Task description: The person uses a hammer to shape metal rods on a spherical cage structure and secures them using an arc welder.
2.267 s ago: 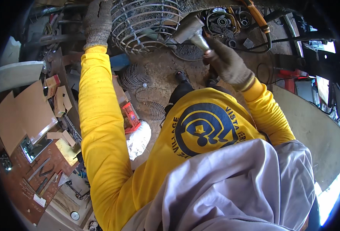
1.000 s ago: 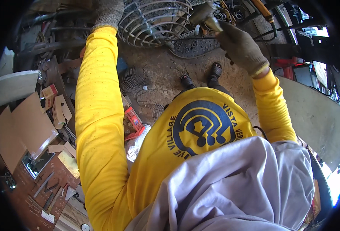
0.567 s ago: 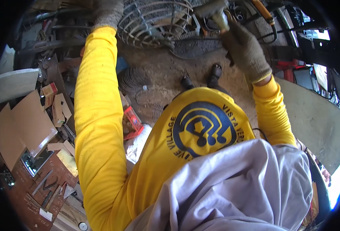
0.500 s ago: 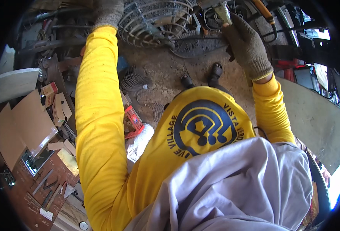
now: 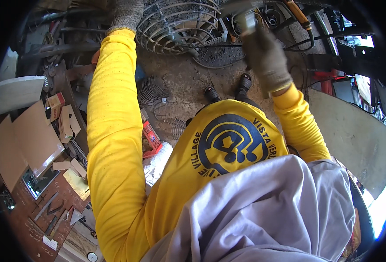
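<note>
The gloved left hand (image 5: 125, 13) grips the rim of the wire fan guard (image 5: 180, 24) raised above the dirt floor (image 5: 180, 83); the gloved right hand (image 5: 266, 59) is closed around a blurred metal tool (image 5: 241, 11) just beside it.

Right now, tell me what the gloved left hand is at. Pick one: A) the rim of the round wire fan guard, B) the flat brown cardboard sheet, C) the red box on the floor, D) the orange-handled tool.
A: the left hand, in a grey knit glove, reaches up to the edge of the round wire fan guard, well apart from the red box and the cardboard sheet lower down.
</note>
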The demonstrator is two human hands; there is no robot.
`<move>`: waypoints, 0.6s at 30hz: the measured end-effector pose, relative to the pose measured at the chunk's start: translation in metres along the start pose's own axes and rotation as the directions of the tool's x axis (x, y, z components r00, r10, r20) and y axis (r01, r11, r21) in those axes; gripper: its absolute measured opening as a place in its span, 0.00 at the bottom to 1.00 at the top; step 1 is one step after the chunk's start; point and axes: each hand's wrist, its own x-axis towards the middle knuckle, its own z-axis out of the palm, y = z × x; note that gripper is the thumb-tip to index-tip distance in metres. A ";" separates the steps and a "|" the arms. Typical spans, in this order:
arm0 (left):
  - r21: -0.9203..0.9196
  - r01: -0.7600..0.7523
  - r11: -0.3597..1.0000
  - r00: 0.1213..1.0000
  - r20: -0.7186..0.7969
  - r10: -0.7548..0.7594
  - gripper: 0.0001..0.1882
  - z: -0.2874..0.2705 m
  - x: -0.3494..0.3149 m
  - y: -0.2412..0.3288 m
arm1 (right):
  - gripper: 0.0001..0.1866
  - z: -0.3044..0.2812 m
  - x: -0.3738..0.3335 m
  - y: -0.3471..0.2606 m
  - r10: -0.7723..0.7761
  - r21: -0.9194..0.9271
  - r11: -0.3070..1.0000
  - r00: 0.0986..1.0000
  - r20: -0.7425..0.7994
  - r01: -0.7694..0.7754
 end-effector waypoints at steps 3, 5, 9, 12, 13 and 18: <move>-0.010 -0.013 1.000 0.999 -0.033 0.013 0.19 -0.007 0.000 -0.024 | 0.15 -0.012 -0.001 0.004 0.194 -0.099 0.980 0.922 0.335 -0.170; 0.011 -0.011 1.000 0.995 -0.103 0.012 0.19 -0.004 -0.001 -0.034 | 0.16 -0.022 -0.004 0.001 0.339 0.013 0.933 0.889 0.306 -0.360; 0.055 -0.019 0.998 0.977 -0.212 0.030 0.19 0.003 -0.004 -0.040 | 0.16 -0.026 -0.013 0.013 0.466 0.131 0.848 0.840 0.277 -0.514; -0.008 -0.042 0.999 0.996 -0.079 0.042 0.19 0.000 0.002 -0.026 | 0.18 -0.022 -0.026 0.041 0.509 0.069 0.832 0.806 0.302 -0.551; -0.040 -0.040 0.998 0.999 0.001 0.040 0.18 0.001 0.001 -0.017 | 0.20 -0.022 -0.033 0.044 0.538 0.052 0.817 0.791 0.290 -0.574; -0.082 -0.011 0.997 0.998 -0.064 0.005 0.18 -0.002 -0.001 -0.015 | 0.25 -0.012 -0.052 0.062 0.347 -0.066 0.938 0.917 0.199 -0.340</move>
